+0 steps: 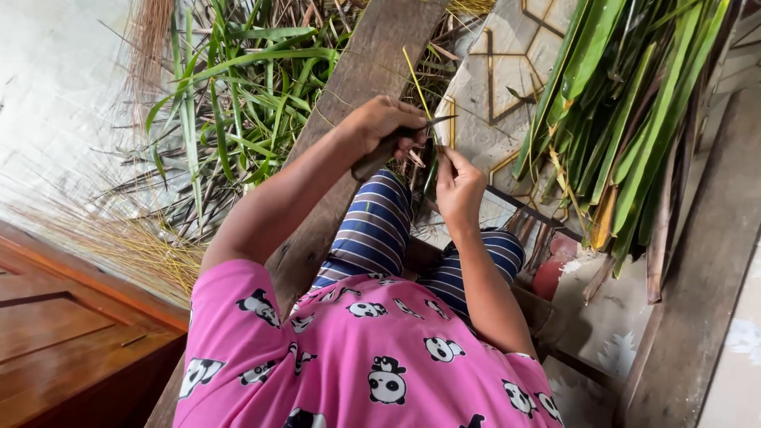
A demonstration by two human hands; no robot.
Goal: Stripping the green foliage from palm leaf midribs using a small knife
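My left hand grips a knife by its dark handle, the thin blade pointing right. My right hand pinches a thin yellow-green leaf rib that rises up and to the left past the blade. The blade lies against the rib just above my right fingers. Both hands work over my knees, which are in blue striped trousers. A pink shirt with a panda print covers my front at the bottom of the view.
A long wooden plank runs under my left arm. Loose green palm leaves lie left of it, with dry yellow ribs nearer. A bundle of long green leaves lies right on patterned tiles. A wooden panel sits lower left.
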